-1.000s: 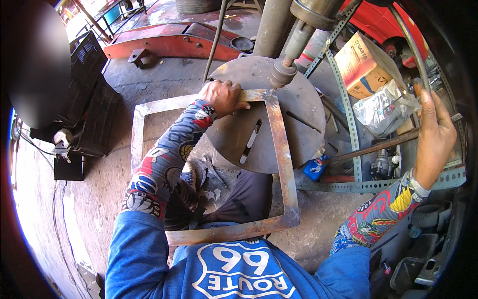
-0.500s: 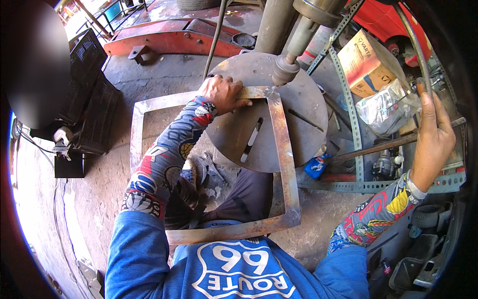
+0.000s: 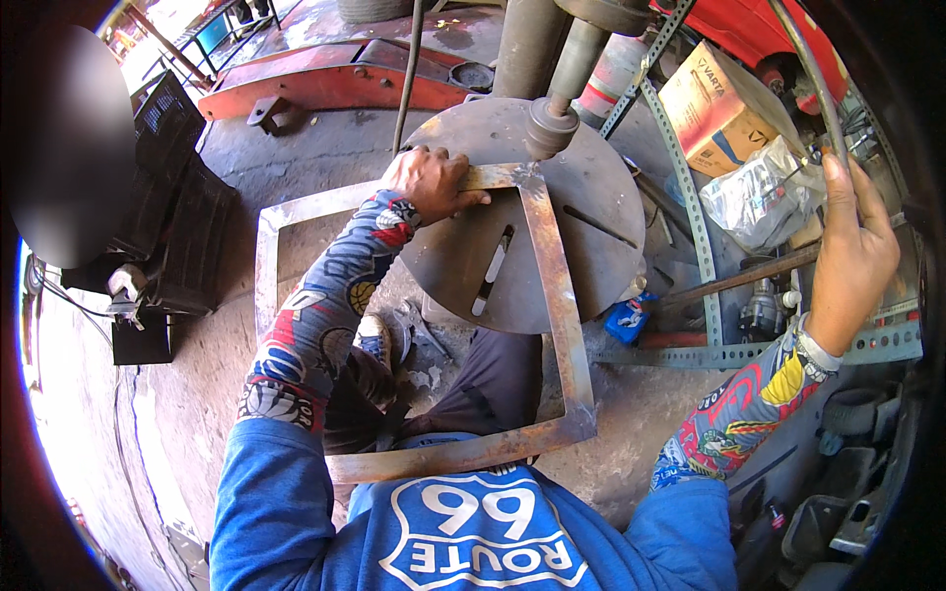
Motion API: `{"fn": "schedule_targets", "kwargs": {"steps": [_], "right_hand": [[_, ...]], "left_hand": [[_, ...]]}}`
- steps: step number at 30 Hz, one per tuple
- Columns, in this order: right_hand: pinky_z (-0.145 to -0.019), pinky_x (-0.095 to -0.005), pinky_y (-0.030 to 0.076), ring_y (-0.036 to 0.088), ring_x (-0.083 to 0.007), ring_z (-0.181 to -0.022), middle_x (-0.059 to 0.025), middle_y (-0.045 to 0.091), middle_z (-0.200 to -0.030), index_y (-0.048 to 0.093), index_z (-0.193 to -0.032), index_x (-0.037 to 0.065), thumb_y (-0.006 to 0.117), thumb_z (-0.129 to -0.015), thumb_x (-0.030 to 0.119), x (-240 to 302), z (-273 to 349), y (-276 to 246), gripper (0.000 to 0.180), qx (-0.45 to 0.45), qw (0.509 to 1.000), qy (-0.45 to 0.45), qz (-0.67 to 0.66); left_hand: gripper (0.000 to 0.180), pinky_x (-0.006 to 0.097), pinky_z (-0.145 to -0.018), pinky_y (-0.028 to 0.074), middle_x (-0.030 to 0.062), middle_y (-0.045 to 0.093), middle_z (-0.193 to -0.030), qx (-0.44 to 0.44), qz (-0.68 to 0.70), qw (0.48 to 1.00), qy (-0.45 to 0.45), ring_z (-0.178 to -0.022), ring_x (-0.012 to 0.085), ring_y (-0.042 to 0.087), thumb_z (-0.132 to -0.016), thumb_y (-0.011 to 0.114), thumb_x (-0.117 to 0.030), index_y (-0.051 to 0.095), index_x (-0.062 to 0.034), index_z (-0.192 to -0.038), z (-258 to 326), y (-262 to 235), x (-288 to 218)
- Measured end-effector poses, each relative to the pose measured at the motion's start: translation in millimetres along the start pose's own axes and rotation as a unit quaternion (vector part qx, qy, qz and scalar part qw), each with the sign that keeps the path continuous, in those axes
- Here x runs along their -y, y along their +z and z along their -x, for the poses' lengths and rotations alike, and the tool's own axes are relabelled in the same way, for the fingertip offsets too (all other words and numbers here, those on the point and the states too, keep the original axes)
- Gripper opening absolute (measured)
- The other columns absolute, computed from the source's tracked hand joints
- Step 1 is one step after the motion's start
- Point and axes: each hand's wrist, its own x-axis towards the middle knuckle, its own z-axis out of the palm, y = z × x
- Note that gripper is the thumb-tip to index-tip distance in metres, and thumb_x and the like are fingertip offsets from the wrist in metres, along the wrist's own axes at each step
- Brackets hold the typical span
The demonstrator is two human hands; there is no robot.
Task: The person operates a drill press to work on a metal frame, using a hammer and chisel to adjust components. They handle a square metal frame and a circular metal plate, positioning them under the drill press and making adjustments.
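Note:
My left hand (image 3: 426, 183) is closed over the far bar of a square, rust-stained steel frame (image 3: 558, 305). Part of that frame lies on the round drill press table (image 3: 601, 236), and its near bar extends to my blue shirt. Just beyond the frame's far right corner hangs the drill chuck (image 3: 552, 130); I cannot make out a bit below it. Out to the right, my right hand (image 3: 855, 231) is closed round the lower end of a long, curved metal lever (image 3: 816, 74), with the fingers partly hidden.
A perforated steel rack (image 3: 706, 266) stands on the right, holding a cardboard box (image 3: 724, 108), a clear plastic bag (image 3: 764, 209) and a blue bottle (image 3: 628, 317). Pliers (image 3: 424, 330) lie below the table. Farther off are a red floor jack (image 3: 335, 87) and a black crate (image 3: 182, 197).
The whole view has shifted slightly. Both hands keep their holds, on the frame and the lever, with little visible movement.

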Motion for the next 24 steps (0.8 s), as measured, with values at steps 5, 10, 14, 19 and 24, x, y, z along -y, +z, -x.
{"fn": "schedule_targets", "kwargs": {"steps": [5,10,14,19,24], "right_hand": [[-0.075,-0.0264,0.049,0.061,-0.0103,-0.079,-0.0082,0.073,-0.087,0.073,-0.103,0.0,0.073,-0.088,0.027,4.2,2.8,2.3,0.031,-0.016,0.999,-0.008,-0.029],[-0.075,-0.0265,0.049,0.062,-0.0106,-0.078,-0.0071,0.073,-0.086,0.074,-0.102,0.002,0.073,-0.088,0.027,6.5,5.9,5.0,0.028,-0.035,0.999,-0.005,-0.016],[-0.075,-0.0268,0.049,0.063,-0.011,-0.078,-0.0074,0.074,-0.086,0.075,-0.1,0.002,0.073,-0.087,0.028,4.4,6.1,8.2,0.029,-0.051,0.998,-0.014,-0.023],[-0.076,-0.0269,0.05,0.064,-0.0121,-0.078,-0.0084,0.074,-0.087,0.075,-0.101,0.003,0.074,-0.087,0.031,-0.4,6.6,9.8,0.031,-0.056,0.998,-0.024,-0.011],[-0.076,-0.0275,0.05,0.065,-0.0133,-0.08,-0.0093,0.074,-0.089,0.075,-0.102,0.003,0.074,-0.086,0.033,-3.0,7.0,10.1,0.034,-0.057,0.997,-0.031,0.035]], "left_hand": [[0.064,0.047,-0.073,0.052,0.0196,0.065,-0.086,-0.026,0.006,1.0,0.014,-0.083,0.0381,0.065,-0.085,0.056,-0.067,0.064,-0.0051,-0.097,0.4,2.4,1.0],[0.064,0.048,-0.074,0.051,0.0198,0.064,-0.086,-0.033,0.017,0.999,0.009,-0.083,0.0392,0.064,-0.084,0.057,-0.067,0.064,-0.0048,-0.096,1.3,5.3,2.1],[0.065,0.048,-0.074,0.051,0.0199,0.064,-0.086,-0.052,0.009,0.998,0.017,-0.083,0.0394,0.064,-0.084,0.057,-0.067,0.064,-0.0042,-0.096,2.2,7.1,2.3],[0.065,0.048,-0.073,0.051,0.0202,0.065,-0.085,-0.053,0.013,0.998,0.021,-0.082,0.0391,0.065,-0.084,0.056,-0.067,0.064,-0.0041,-0.096,1.7,4.8,1.9],[0.065,0.047,-0.072,0.052,0.0192,0.066,-0.083,-0.03,0.009,0.999,0.014,-0.08,0.0381,0.066,-0.084,0.057,-0.068,0.065,-0.0043,-0.096,0.7,1.1,0.9]]}}
